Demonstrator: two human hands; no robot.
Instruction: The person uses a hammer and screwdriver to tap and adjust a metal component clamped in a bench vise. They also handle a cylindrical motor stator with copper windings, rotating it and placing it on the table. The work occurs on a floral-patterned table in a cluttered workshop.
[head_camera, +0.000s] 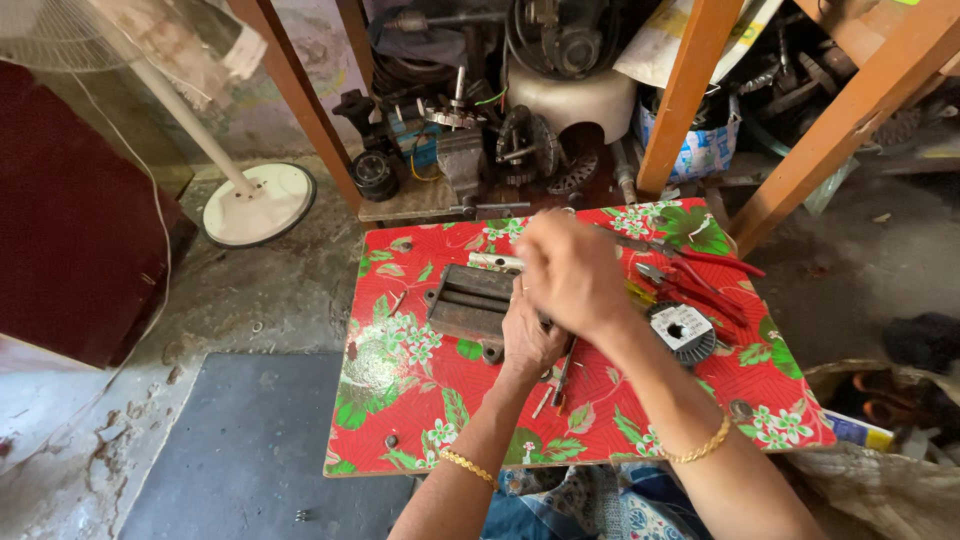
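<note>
Head view: both hands meet over the middle of a small worktop (400, 400) covered in red floral cloth. The left hand (528, 335) lies low beside a dark metal block (468, 303), touching its right end; whether its fingers grip anything I cannot tell, since the other hand covers them. The right hand (572, 270) sits above it with fingers curled closed, and what they hold is hidden. Just right lie red-handled pliers (690, 285) and a round wound coil (682, 330). A screwdriver (563, 375) rests near the left wrist. A white fan base (260, 203) stands on the floor, well apart.
</note>
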